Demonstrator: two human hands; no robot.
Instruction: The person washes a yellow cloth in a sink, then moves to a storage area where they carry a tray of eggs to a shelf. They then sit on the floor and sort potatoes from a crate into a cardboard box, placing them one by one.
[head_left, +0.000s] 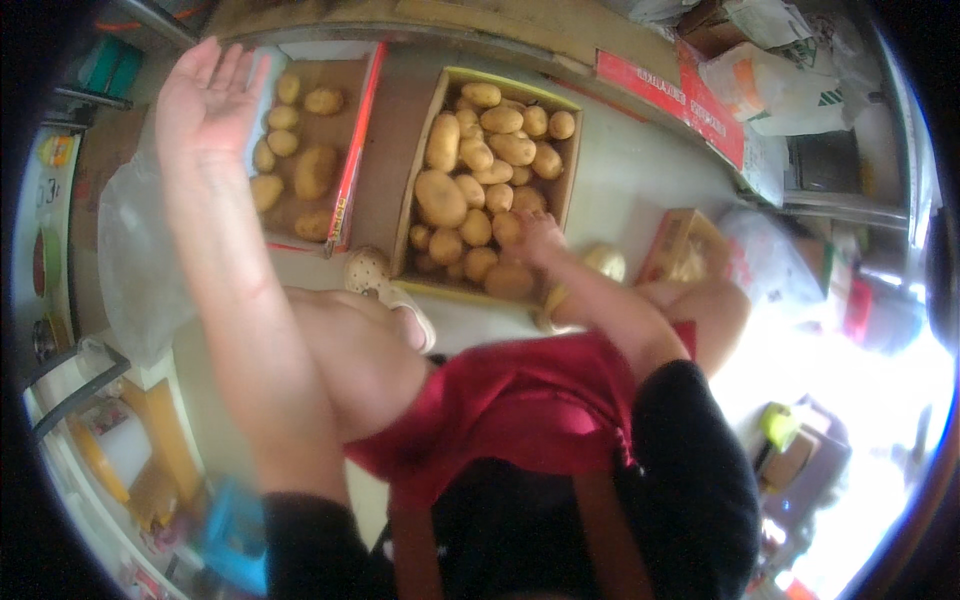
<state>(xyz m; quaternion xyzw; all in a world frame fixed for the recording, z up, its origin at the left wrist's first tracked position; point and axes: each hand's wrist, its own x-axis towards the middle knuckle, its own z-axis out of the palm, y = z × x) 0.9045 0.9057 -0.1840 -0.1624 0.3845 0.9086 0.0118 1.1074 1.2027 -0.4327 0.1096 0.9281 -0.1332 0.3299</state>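
Before me on the floor stands a yellow-rimmed cardboard box (574, 150) heaped with potatoes (495, 172). My right hand (541, 236) reaches into its near right side, with the fingers against a potato (508, 229); blur hides whether they grip it. To the left lies a shallow red-edged cardboard box (361, 142) with several potatoes spread on its bottom, among them a large one (315, 172). My left hand (206, 105) is held up at this box's left side, palm showing, fingers apart and nothing in it. My left forearm covers part of that box's left edge.
My clog (369, 271) is close to the near edges of both boxes. A translucent plastic bag (139, 262) hangs at left beside a shelf. On the right are a small cardboard box (679, 244), plastic bags (772, 259) and a metal rack (840, 210). Flattened cardboard (480, 19) runs along the back.
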